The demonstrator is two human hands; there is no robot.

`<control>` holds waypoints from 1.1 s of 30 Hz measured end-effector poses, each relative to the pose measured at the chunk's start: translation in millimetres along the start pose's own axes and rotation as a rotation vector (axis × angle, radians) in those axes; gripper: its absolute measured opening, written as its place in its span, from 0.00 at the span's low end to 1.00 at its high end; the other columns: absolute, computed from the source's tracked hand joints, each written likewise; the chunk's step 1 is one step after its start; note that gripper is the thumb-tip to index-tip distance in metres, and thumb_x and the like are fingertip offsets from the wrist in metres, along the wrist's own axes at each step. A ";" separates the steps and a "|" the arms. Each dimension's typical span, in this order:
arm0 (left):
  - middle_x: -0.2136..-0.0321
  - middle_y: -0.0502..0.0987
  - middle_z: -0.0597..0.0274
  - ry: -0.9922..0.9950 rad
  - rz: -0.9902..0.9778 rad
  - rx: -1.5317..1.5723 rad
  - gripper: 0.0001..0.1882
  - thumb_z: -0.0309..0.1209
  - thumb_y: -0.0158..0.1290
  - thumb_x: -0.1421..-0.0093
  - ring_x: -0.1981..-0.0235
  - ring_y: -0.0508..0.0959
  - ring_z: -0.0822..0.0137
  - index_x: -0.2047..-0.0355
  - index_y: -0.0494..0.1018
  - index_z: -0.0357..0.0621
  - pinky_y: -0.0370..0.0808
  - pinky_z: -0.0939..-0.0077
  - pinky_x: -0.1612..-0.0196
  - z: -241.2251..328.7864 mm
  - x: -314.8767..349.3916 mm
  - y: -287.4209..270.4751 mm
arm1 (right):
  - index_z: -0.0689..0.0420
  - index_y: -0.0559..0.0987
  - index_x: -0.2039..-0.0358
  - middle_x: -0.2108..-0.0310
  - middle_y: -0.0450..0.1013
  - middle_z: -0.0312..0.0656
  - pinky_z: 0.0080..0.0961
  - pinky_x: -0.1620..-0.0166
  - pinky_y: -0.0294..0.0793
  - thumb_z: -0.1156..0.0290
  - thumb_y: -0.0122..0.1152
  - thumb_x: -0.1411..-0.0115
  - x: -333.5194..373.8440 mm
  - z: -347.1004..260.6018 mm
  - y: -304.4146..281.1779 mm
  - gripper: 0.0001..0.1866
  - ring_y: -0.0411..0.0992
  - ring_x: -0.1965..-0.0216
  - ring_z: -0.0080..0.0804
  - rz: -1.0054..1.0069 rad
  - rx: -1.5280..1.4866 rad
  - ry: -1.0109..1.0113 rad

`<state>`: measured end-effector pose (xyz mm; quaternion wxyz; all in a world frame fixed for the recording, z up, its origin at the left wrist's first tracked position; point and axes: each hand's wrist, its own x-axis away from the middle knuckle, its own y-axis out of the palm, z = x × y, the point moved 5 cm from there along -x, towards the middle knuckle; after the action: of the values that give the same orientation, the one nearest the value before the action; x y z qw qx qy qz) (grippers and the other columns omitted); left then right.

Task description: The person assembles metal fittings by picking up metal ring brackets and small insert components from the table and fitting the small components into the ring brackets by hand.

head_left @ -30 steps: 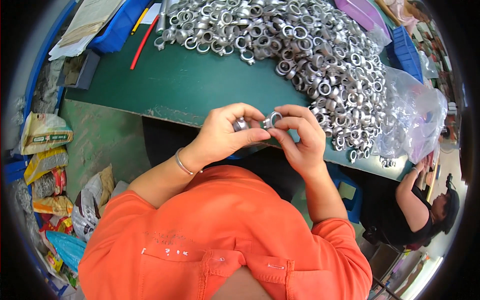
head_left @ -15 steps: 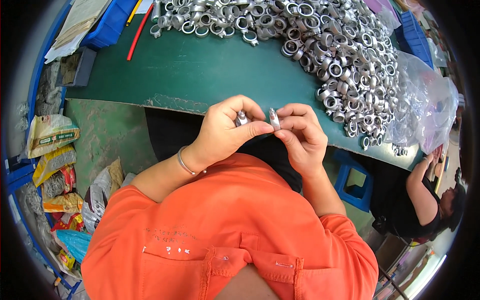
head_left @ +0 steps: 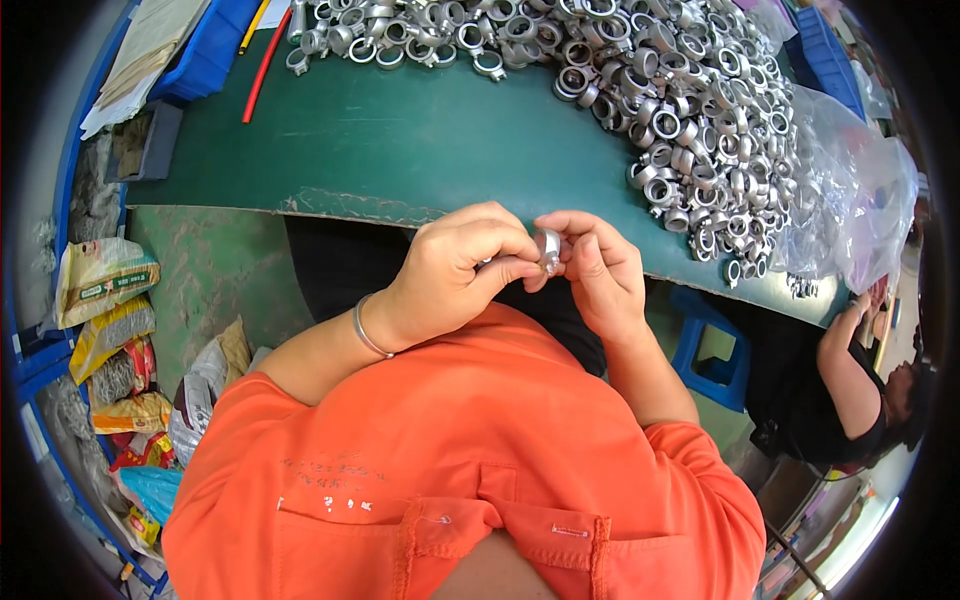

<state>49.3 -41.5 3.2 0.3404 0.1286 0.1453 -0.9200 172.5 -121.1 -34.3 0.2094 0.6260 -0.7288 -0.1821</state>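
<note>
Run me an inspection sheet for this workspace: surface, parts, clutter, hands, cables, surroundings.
Surface: green tabletop, front edge worn.
Job's things: metal ring in hand; heaped metal rings on the tabletop.
Clutter: red rod, grey box, blue bin, clear plastic bag.
Hands: left hand and right hand hold the metal ring between them; exact grip partly hidden.
Cables: nothing seen for certain.
Surroundings: packed sacks left; blue stool and co-worker right.

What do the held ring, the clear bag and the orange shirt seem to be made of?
The ring: metal, maybe steel or aluminium, going by its silvery, softly shining surface.
The clear bag: probably thin plastic film, since it is see-through, creased and glossy.
The orange shirt: matt cloth, judging by its stitched seams and soft folds; the fibre is unclear.
</note>
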 end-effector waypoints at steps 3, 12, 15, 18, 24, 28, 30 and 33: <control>0.76 0.73 0.61 0.012 0.059 -0.058 0.06 0.19 0.55 0.50 0.77 0.74 0.72 0.71 0.71 0.37 0.70 0.83 0.75 -0.4 2.2 -0.1 | 0.65 0.68 0.57 0.62 0.70 0.45 0.24 0.60 0.74 0.82 0.53 0.44 -0.9 -6.8 3.4 0.13 0.71 0.62 0.29 -0.019 0.056 -0.177; 0.67 0.75 0.53 -0.905 -0.126 1.162 0.18 0.39 0.35 0.34 0.73 0.78 0.65 0.58 0.66 0.37 0.75 0.81 0.80 -24.9 18.2 19.2 | 0.61 0.74 0.75 0.60 0.71 0.49 0.27 0.58 0.71 0.91 0.52 0.58 8.4 -34.4 31.2 0.11 0.71 0.61 0.39 -0.192 0.760 -0.546; 0.71 0.75 0.55 -0.947 -0.104 1.167 0.13 0.35 0.40 0.36 0.80 0.74 0.71 0.61 0.67 0.38 0.69 0.85 0.84 -36.7 28.2 22.4 | 0.60 0.74 0.75 0.63 0.71 0.46 0.30 0.61 0.69 0.85 0.57 0.57 9.0 -58.3 20.2 0.08 0.70 0.65 0.40 -0.008 1.180 -0.688; 0.80 0.72 0.60 -0.929 -0.253 0.979 0.09 0.33 0.44 0.38 0.86 0.66 0.74 0.62 0.67 0.40 0.59 0.86 0.86 -31.0 27.9 23.2 | 0.56 0.76 0.68 0.70 0.68 0.40 0.30 0.62 0.63 0.79 0.62 0.57 5.0 -77.3 -15.7 0.13 0.66 0.66 0.38 0.503 1.704 -0.788; 0.60 0.71 0.46 -0.839 -0.105 1.040 0.17 0.33 0.37 0.35 0.62 0.73 0.59 0.51 0.62 0.35 0.73 0.71 0.63 -26.5 19.3 19.7 | 0.52 0.75 0.68 0.69 0.67 0.34 0.30 0.60 0.56 0.73 0.62 0.55 -8.3 -83.2 -14.2 0.11 0.64 0.65 0.34 0.477 1.986 -0.634; 0.52 0.68 0.42 -0.835 0.005 1.131 0.19 0.31 0.36 0.35 0.51 0.71 0.52 0.48 0.60 0.33 0.73 0.64 0.52 -24.1 17.6 14.5 | 0.52 0.73 0.72 0.70 0.67 0.34 0.29 0.62 0.56 0.74 0.63 0.56 -12.6 -78.4 -10.5 0.10 0.64 0.67 0.35 0.401 1.849 -0.623; 0.53 0.69 0.42 -0.815 0.029 1.114 0.18 0.30 0.38 0.36 0.52 0.72 0.52 0.48 0.61 0.34 0.74 0.65 0.53 -25.8 17.2 12.6 | 0.57 0.72 0.72 0.73 0.66 0.39 0.28 0.68 0.63 0.82 0.62 0.58 -14.4 -72.3 -4.1 0.12 0.65 0.71 0.36 0.243 1.546 -0.699; 0.55 0.71 0.43 -0.782 0.038 1.071 0.15 0.29 0.40 0.37 0.54 0.74 0.55 0.51 0.63 0.35 0.76 0.70 0.57 -24.3 17.6 5.2 | 0.60 0.71 0.71 0.73 0.65 0.42 0.21 0.72 0.68 0.86 0.61 0.57 -14.8 -49.3 3.9 0.13 0.67 0.73 0.32 0.176 1.010 -0.404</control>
<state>43.1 -47.0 -26.0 0.2733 -0.0606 -0.4688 -0.8378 197.4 -106.0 8.4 -0.2467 0.5378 -0.8009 0.0918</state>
